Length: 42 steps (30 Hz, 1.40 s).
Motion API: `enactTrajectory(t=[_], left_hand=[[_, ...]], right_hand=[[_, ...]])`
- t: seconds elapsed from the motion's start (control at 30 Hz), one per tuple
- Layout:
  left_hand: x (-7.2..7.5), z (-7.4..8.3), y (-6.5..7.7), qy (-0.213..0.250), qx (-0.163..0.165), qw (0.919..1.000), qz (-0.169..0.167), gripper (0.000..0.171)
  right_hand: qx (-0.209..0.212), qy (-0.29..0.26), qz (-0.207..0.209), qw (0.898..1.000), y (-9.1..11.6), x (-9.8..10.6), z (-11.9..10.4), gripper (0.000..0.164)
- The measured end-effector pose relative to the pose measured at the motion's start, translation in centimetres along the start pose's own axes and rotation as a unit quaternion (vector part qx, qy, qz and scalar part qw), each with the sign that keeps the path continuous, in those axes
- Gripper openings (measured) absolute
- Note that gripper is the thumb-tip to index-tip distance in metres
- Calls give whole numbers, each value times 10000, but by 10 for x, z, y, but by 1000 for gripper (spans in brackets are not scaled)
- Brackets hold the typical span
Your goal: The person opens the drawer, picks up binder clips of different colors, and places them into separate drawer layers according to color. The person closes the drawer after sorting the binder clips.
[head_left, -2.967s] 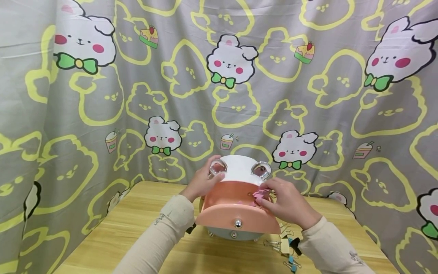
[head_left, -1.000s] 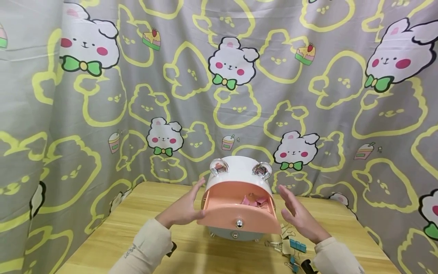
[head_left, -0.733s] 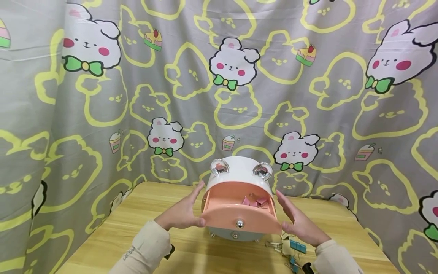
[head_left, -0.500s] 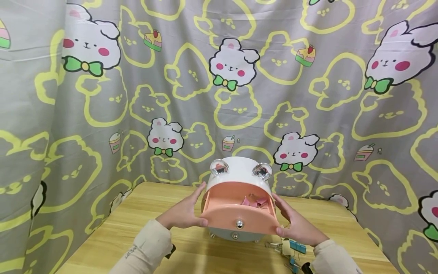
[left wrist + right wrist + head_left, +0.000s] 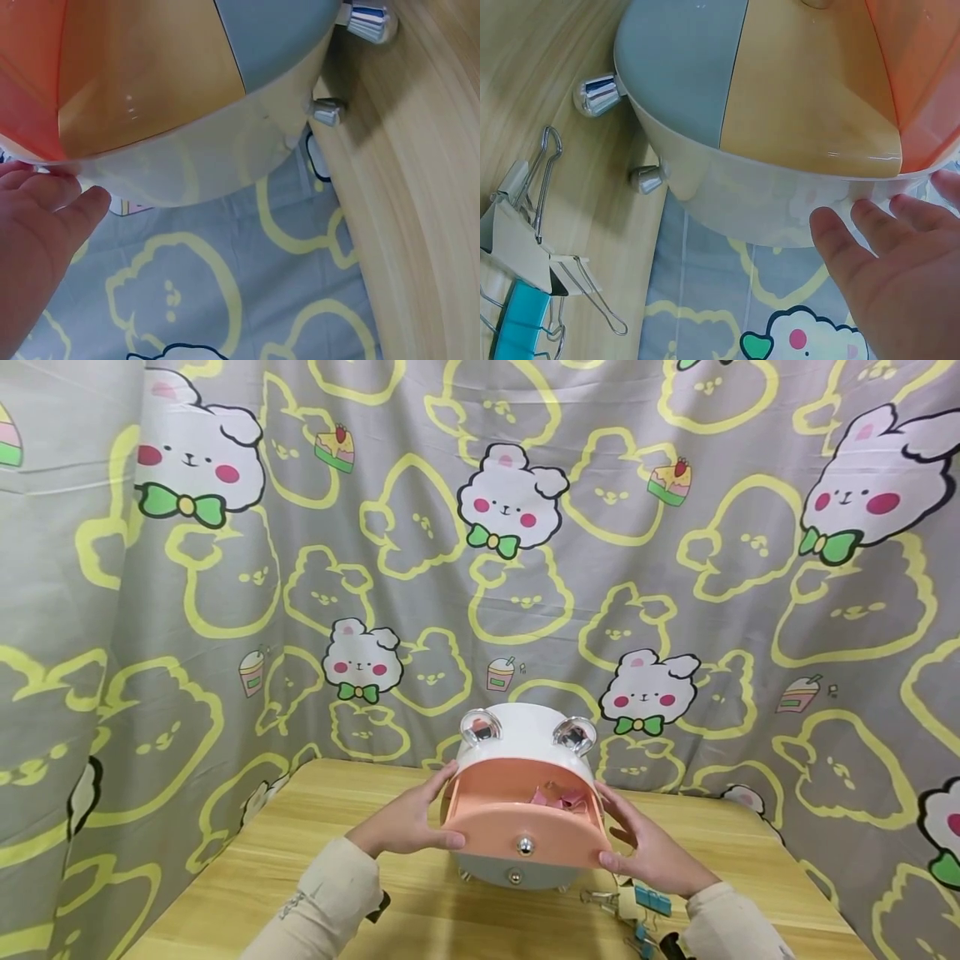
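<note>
We find the orange drawer jutting from the rounded white cabinet, which stands on silver feet on the wooden table. The left hand and right hand are well apart, one at each end of the drawer: thumbs against its front, fingers reaching along the cabinet's sides, neither hand wrapped round anything. We judge the glossy shell to be plastic, light, stiff and a little slippery, so the whole cabinet could slide if we push unevenly. The pink clips inside look light and may rattle about. We do best to press both ends of the drawer front evenly, or take the round silver knob, and brace the cabinet with the fingers
</note>
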State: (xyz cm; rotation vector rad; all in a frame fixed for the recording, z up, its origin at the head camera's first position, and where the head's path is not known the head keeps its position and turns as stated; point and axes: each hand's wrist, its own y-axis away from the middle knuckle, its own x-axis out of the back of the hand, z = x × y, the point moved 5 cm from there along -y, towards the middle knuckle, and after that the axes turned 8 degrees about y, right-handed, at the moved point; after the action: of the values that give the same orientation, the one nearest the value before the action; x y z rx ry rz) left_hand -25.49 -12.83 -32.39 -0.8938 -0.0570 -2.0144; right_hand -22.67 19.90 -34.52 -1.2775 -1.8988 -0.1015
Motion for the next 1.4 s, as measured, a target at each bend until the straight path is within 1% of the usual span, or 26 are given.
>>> enactTrajectory(t=[0.1,0.2,0.33,0.53,0.67,0.87,1.1,1.2,1.4], left_hand=[[0,0,-1,79,174,9997,151,103],[0,0,-2,195,233,9992,257,97],[0,1,-4,250,141,9988,407,88],[2,1,-6,208,-3,9961,852,74],[3,-1,-8,232,-47,9943,1041,65],[4,-1,-10,33,-106,9929,1185,58],[5,-2,-11,-46,13,9918,1275,53],[6,-2,-12,-55,40,9914,1310,51],[7,-2,-12,-73,-82,9905,1373,47]], right_hand=[[-138,58,134,9998,-2,1,0,82],[-225,64,254,9994,-4,2,1,77],[-376,106,397,9984,-7,2,4,72],[-654,13,580,9962,-10,0,5,66],[-697,92,804,9943,-11,0,5,63],[-712,313,1127,9906,-13,2,7,58],[-559,417,1370,9881,-14,4,7,51],[-576,439,1466,9865,-14,5,6,49],[-639,572,1594,9835,-14,6,6,45]])
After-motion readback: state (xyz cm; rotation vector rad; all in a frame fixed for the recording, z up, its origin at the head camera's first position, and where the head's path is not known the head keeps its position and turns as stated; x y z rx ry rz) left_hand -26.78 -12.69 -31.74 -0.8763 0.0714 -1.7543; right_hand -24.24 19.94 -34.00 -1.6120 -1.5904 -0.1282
